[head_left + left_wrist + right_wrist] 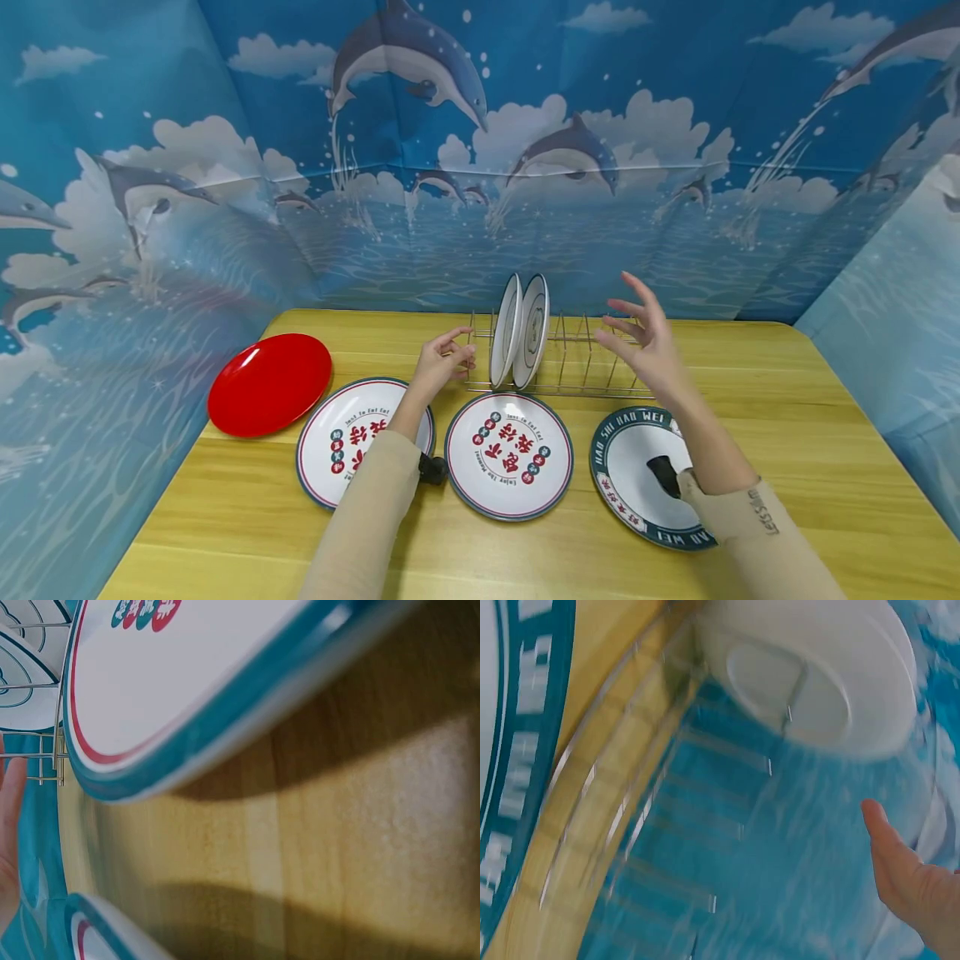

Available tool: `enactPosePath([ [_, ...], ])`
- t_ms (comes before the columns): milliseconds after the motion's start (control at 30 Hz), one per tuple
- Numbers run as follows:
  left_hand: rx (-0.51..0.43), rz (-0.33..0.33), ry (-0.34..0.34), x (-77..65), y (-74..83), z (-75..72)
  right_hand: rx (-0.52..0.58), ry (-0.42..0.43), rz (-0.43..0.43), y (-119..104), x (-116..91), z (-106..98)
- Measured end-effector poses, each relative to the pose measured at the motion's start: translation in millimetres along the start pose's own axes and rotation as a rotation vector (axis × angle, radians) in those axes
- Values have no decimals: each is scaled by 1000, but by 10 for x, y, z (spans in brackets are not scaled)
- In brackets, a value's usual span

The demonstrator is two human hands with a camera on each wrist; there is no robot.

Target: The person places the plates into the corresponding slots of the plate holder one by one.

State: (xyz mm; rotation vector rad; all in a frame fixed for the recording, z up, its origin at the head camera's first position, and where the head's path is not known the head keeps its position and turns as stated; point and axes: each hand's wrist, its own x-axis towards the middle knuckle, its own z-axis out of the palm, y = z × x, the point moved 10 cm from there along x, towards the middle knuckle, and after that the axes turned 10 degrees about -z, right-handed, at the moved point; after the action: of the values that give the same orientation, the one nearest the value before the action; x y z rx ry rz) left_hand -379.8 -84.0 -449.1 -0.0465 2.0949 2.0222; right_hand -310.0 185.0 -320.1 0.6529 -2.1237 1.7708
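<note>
A metal wire dish rack point(588, 387) stands toward the back of the table, with two white plates, a left one point(506, 329) and a right one point(532, 332), upright side by side in its left part. My left hand point(446, 360) is at the rack's left end, its fingers right by the end wires; the left wrist view shows part of a finger point(10, 802) there. Raised over the rack's right part, my right hand point(643, 340) has its fingers spread and holds nothing. In the right wrist view that hand point(911, 881) is apart from the upright plates point(810, 667).
A red plate point(270, 386) lies at the left. Two white plates with red characters, one point(322, 442) partly under my left forearm, another point(510, 492) before the rack, lie flat. A green-rimmed plate point(622, 475) sits under my right forearm. A dolphin-print cloth point(420, 225) hangs behind.
</note>
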Motion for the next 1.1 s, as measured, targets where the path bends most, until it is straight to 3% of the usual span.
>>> enactPosePath([
  [200, -12, -11, 2, -3, -7, 0, 170, 105, 22, 18, -220, -508],
  [467, -8, -25, 8, 7, -23, -10, 372, 211, 39, 728, -669, -1237],
  [500, -8, -24, 7, 7, -21, -9, 334, 220, 67, 733, -732, -1277],
  [600, -7, -20, 4, 6, -15, -3, 382, 253, 94, 761, -909, -1364],
  [700, -10, -20, 1, 2, -11, -4, 326, 246, 158, 742, -1075, -1396],
  [933, -10, -11, -13, 0, -7, 4, 335, 260, 205, 1287, -1469, -1723],
  [1100, -10, -7, -23, -6, 0, 17, 332, 232, 276, 1315, -1609, -1698],
])
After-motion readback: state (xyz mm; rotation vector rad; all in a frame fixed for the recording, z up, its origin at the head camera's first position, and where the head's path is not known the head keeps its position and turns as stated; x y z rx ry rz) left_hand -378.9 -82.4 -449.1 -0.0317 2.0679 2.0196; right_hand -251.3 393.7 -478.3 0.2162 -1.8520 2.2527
